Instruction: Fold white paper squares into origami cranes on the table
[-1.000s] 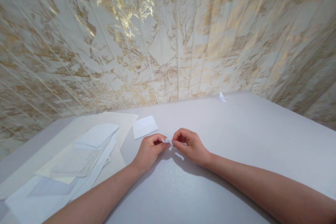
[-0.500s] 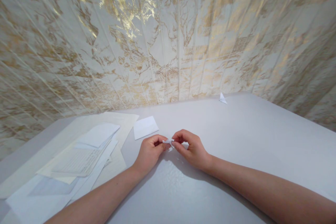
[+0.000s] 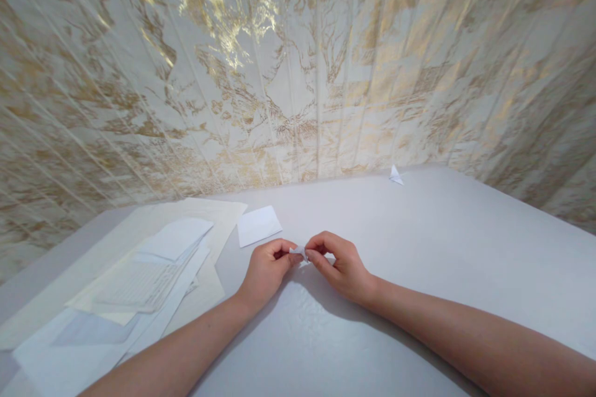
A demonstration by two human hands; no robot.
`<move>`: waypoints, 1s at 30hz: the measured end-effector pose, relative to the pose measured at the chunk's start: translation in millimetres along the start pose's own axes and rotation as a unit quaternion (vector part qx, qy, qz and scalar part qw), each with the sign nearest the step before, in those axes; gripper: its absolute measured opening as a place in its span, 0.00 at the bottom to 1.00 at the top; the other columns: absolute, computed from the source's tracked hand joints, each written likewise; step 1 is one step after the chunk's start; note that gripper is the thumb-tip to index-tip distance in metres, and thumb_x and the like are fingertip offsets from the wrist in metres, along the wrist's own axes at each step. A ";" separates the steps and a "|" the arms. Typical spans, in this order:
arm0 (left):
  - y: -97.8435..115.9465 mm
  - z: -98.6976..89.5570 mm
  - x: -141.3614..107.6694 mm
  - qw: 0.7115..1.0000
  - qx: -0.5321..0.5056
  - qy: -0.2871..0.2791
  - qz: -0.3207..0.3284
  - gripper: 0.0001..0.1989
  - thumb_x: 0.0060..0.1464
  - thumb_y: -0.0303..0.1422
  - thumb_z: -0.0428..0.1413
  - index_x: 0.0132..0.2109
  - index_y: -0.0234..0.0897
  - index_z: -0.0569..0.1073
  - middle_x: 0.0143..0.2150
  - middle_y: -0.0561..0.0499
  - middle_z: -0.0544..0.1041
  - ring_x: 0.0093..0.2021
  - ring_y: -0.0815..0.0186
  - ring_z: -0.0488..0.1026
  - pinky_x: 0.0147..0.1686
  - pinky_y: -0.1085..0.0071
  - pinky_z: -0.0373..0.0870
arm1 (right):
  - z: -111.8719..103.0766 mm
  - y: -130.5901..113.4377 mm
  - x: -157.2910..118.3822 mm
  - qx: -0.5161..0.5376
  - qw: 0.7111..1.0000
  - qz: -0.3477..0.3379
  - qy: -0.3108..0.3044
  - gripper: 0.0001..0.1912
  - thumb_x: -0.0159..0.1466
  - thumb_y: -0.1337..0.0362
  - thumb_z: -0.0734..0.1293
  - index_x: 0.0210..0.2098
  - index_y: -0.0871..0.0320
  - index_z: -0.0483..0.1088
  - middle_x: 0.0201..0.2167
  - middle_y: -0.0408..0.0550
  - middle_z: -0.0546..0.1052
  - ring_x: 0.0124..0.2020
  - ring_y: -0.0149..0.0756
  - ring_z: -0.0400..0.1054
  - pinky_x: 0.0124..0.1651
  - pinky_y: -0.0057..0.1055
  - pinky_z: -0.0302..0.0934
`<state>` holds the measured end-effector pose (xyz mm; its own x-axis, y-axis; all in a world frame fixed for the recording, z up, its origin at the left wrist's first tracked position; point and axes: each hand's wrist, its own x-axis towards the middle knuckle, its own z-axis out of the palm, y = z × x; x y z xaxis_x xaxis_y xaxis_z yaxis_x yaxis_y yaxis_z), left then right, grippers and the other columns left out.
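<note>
Thing in work: small folded white paper (image 3: 298, 252), between the fingertips of both hands, held over the middle of the table (image 3: 395, 229), nearer the viewer than the back edge. Looks clear of the surface, shadow below; exact gap can't be told.

Handling, my read: next to no weight. Thin sheet, stiffer where layers stack, soft at single flaps. Shouldn't be slippery on dry skin. Fragile in the sense that creases and points crush or tear easily. Best hold: fingertips on the folded, layered part; light pinch, keep off the loose tips. Fold details too small to read, fingers cover a good part.

Left hand (image 3: 264, 270): thumb and index pinched on the paper's left end, other fingers curled behind. Right hand (image 3: 342, 267): thumb and index tips meet at its right end in a finer pinch, knuckles arched, remaining fingers tucked. Neither is free.

Pose: forearms run in from the near side, converging in a V, tips almost meeting. Wrists low; can't tell if they rest on the table.

Around: blank white sheet (image 3: 259, 226) beyond the left hand, paper pile (image 3: 172, 239) toward the left edge, folded paper triangle (image 3: 396, 175) by the back edge, near the back right corner.
</note>
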<state>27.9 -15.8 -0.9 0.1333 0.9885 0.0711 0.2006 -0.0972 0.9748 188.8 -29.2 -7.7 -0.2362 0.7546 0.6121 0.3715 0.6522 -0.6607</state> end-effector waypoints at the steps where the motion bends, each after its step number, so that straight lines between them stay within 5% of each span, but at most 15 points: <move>1: 0.5 0.1 -0.1 1.000 0.002 0.000 0.000 0.03 0.37 0.30 0.59 0.24 0.34 0.75 0.22 0.53 0.74 0.25 0.68 0.67 0.27 0.73 0.62 | 0.1 0.0 0.0 -0.002 1.000 -0.001 0.001 0.05 0.61 0.67 0.60 0.30 0.58 0.67 0.24 0.44 0.71 0.25 0.29 0.65 0.30 0.25 0.61; 13: 0.4 0.6 -0.6 1.000 -0.001 -0.026 0.000 0.03 0.38 0.30 0.58 0.24 0.34 0.74 0.22 0.53 0.74 0.25 0.68 0.67 0.27 0.73 0.61 | 0.1 -0.4 2.6 -0.030 0.999 0.011 -0.020 0.05 0.56 0.70 0.60 0.25 0.58 0.65 0.21 0.42 0.69 0.23 0.28 0.62 0.28 0.24 0.59; 21: -1.2 5.1 1.1 0.990 -0.120 -0.050 -0.047 0.08 0.37 0.30 0.59 0.22 0.35 0.66 0.19 0.57 0.71 0.23 0.72 0.66 0.27 0.76 0.61 | 3.9 2.9 8.7 0.111 0.976 0.184 -0.029 0.05 0.54 0.65 0.62 0.23 0.59 0.63 0.19 0.39 0.65 0.21 0.26 0.58 0.23 0.23 0.55; 30: -2.0 7.3 2.0 0.988 -0.143 -0.018 -0.061 0.10 0.33 0.27 0.61 0.21 0.34 0.65 0.18 0.58 0.70 0.21 0.73 0.64 0.23 0.77 0.57 | 7.5 5.9 9.1 0.194 0.953 0.229 -0.030 0.07 0.53 0.62 0.64 0.23 0.59 0.62 0.17 0.37 0.64 0.19 0.24 0.57 0.23 0.23 0.53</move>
<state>34.9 -14.5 -4.3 0.1602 0.9856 -0.0534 -0.0653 0.0645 0.9958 182.1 -17.9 -9.3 -0.1846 0.9616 0.2029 0.0901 0.2222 -0.9708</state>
